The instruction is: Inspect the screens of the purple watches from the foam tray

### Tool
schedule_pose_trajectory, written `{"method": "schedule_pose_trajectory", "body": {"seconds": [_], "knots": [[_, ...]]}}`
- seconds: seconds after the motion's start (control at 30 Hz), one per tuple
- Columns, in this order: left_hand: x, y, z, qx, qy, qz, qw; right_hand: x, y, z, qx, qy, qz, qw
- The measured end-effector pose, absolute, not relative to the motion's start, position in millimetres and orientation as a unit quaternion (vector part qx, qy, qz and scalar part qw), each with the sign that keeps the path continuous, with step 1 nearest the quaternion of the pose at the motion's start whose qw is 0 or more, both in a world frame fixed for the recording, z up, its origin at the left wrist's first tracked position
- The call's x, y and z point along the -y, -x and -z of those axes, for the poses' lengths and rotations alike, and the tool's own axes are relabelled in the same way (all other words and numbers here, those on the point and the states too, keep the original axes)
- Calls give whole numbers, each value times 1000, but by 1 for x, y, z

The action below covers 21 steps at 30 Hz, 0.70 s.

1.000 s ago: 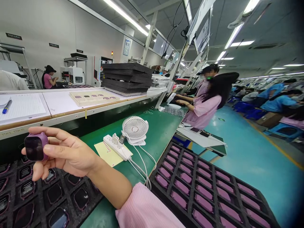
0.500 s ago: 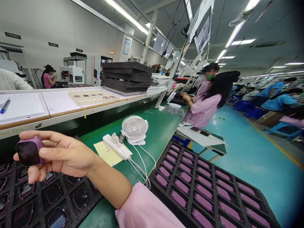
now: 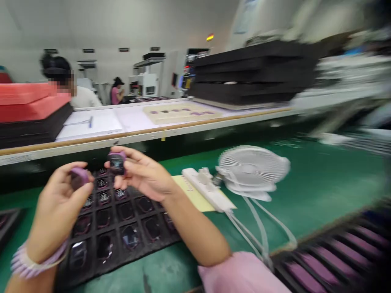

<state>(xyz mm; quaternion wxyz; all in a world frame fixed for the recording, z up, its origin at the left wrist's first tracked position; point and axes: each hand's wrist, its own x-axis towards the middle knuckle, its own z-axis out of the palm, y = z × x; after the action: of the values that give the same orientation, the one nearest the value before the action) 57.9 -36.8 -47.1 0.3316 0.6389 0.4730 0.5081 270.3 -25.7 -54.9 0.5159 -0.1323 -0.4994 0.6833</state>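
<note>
My right hand pinches a purple smartwatch body by its edges, its dark screen turned toward me and faintly lit. Left of it, my left hand is closed on a second purple watch body, seen mostly from its side. The two watches are apart. Beneath both hands lies a black foam tray whose compartments hold several dark-screened watch bodies. Some of those near the far side show white lines on their screens.
At right are a white fan, a power strip on yellow paper, and loose cables. Another foam tray holds purple pieces. The shelf ahead carries stacked black trays, papers and red boxes. Other people sit beyond.
The view has swung left. My left hand has come into view holding a watch body. My right hand still grips its watch, whose screen now shows some light.
</note>
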Motion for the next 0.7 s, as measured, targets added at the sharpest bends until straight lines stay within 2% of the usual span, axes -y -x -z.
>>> {"method": "schedule_pose_trajectory", "body": {"seconds": [0.1,0.33,0.5,0.7], "knots": [[36,-70,49,-407,-657,-541,332,22,-266,61,507,185,-659,524],[34,-70,59,-412,-663,-536,323,20,-261,68,540,242,-621,514],[35,-68,59,-450,-670,-529,262,20,-260,69,549,260,-602,518],[33,-67,63,-490,-678,-528,146,20,-258,68,517,218,-639,526]]}}
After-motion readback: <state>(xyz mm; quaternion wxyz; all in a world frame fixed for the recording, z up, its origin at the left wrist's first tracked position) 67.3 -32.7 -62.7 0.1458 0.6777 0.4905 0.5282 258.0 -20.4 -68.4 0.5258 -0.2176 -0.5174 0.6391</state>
